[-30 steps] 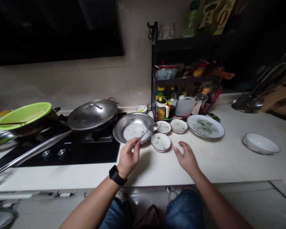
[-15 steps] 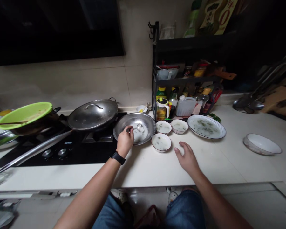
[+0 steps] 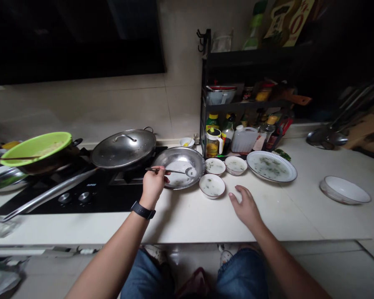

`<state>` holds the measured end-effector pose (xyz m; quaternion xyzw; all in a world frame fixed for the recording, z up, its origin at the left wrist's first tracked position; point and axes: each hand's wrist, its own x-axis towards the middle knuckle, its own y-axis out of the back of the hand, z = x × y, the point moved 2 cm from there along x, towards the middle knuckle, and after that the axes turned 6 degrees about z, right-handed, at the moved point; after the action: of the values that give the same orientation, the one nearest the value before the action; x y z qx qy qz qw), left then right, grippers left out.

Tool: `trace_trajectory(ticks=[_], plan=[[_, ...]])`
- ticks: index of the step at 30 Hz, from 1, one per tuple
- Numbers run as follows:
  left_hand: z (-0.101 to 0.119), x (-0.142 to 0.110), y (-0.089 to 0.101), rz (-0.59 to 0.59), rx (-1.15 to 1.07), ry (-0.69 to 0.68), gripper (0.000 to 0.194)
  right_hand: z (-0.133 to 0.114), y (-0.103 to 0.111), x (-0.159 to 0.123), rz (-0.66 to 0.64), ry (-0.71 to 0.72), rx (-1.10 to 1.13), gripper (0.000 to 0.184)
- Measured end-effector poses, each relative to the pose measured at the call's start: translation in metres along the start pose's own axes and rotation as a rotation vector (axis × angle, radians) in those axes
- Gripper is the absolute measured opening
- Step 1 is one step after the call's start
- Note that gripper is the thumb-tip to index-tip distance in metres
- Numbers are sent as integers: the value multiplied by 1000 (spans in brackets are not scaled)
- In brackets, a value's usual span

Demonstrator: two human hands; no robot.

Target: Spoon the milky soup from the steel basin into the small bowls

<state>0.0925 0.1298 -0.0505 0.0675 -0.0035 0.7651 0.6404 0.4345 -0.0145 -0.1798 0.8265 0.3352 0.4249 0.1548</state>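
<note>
My left hand (image 3: 154, 185) is closed round the handle of a metal spoon (image 3: 174, 170). The spoon's bowl is over a wide steel basin (image 3: 199, 160) that holds whitish liquid with dark green bits. Just right of the basin stand three small bowls: a front bowl (image 3: 212, 186), a back bowl (image 3: 215, 166) and another bowl (image 3: 236, 165), each with similar liquid. My right hand (image 3: 244, 203) is open with fingers apart, above the counter beside the front bowl, holding nothing. Behind it a ribbed plate (image 3: 271, 166) carries more of the liquid and greens.
On the black hob (image 3: 106, 195) sits a lidded wok (image 3: 124, 149), its long handle reaching toward the front left. A green colander (image 3: 37, 149) rests farther left. A rack (image 3: 207, 79) with bottles stands against the wall. At the right is a white bowl (image 3: 345, 190).
My left hand has moved left and slightly toward me, with the spoon now lying more level across the basin. My right hand has stayed nearly still. The view has shifted slightly.
</note>
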Motion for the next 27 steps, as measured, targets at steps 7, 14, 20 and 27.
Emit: trace_trajectory(ticks=[7,14,20,27], plan=[[44,-16,1,-20,-79,-53,37,-1,1,0,-5,2,-4,49],[47,-49,-18,-115,55,-177,34,-1,2,0,4,6,0,50],[41,-80,-31,-198,273,-461,23,-2,2,0,2,6,6,48],[37,-108,-34,-512,407,-1099,27,-1,1,-1,-1,11,4,49]])
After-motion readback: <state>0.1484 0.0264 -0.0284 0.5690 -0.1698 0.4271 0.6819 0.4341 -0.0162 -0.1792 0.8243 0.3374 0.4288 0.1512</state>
